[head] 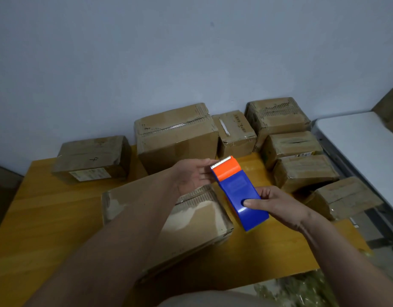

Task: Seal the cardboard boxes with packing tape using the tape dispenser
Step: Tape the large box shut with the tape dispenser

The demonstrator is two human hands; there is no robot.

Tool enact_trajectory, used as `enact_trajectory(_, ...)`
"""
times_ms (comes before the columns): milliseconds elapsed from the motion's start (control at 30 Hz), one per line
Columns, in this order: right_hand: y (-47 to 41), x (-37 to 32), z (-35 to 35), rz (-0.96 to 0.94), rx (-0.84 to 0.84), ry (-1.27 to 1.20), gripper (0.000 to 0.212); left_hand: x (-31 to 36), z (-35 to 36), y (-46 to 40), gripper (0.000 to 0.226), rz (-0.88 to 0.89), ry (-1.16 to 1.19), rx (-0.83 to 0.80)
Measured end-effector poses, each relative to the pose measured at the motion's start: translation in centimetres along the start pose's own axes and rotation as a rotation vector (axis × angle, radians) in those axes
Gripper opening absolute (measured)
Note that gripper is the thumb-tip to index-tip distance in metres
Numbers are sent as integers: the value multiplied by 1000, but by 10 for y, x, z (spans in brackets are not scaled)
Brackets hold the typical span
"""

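Blue and orange plastic marks the tape dispenser (237, 191), which sits in the air above the yellow wooden table (58, 207), between both hands and just over the near cardboard box (197, 220). The right hand (277, 207) grips the blue body from its near end, thumb pressed on top and fingers curled under. The left hand (195, 173) lies open beside the orange head, fingers straight and touching its edge just below the serrated cutter (222, 161).

The main risk, as I judge it, is that toothed blade: the left fingertips are right beside it, and a slip while hunting for the tape end could nick them. I cannot see a loose tape end at all; if it has stuck back on the roll, picking it free one-handed could twist the dispenser out of the right hand's grip.

The near box already wears wrinkled, glossy old tape, so fresh tape may bond poorly there or crease. It also lies at an angle under the left forearm, and a pull of tape could drag it across the table unless it is held down. Other cardboard boxes (175, 134) crowd the far and right edges, leaving little room to swing the dispenser.
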State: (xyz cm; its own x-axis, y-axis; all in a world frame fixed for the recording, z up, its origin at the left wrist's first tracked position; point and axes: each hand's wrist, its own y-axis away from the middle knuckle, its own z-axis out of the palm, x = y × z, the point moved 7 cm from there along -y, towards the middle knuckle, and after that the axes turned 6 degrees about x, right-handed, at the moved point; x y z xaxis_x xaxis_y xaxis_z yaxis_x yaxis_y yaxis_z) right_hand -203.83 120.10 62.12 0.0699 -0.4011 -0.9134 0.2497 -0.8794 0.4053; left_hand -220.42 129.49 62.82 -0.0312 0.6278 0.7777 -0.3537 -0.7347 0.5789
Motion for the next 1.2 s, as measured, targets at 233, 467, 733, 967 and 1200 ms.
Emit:
enact_trajectory(233,1,-8,4,16,-49,15,35,-4,-5,-8,23,-31,-55,167)
enact_trajectory(467,-3,-21,14,8,17,30,40,-3,-22,-19,10,24,-82,383)
enact_trajectory(733,-2,-23,28,27,88,32,21,1,-30,-20,15,38,-169,472)
enact_trajectory(967,10,-23,29,84,64,51,21,17,-50,-20,8,130,-242,524)
enact_trajectory(1200,12,-16,24,190,120,92,49,28,-65,-35,18,215,-259,591)
